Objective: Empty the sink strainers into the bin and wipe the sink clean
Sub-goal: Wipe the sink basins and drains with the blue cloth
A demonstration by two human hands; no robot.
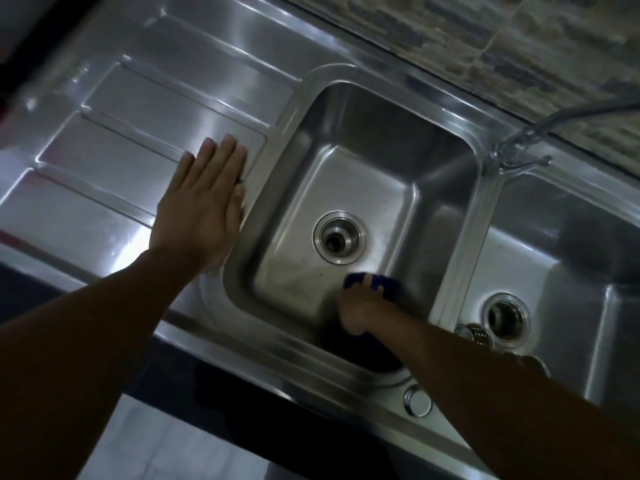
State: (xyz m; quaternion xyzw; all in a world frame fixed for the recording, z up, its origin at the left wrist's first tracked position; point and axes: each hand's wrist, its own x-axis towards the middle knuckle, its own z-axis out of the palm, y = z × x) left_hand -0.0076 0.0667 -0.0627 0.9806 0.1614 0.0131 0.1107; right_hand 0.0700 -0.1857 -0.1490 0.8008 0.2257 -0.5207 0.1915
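While low in basin (349, 188), right hand (358, 310) around blue cloth (391, 291).

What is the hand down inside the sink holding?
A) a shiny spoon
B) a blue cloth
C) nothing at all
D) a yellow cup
B: the right hand has its fingers curled round a blue cloth, low in the sink near its front wall.
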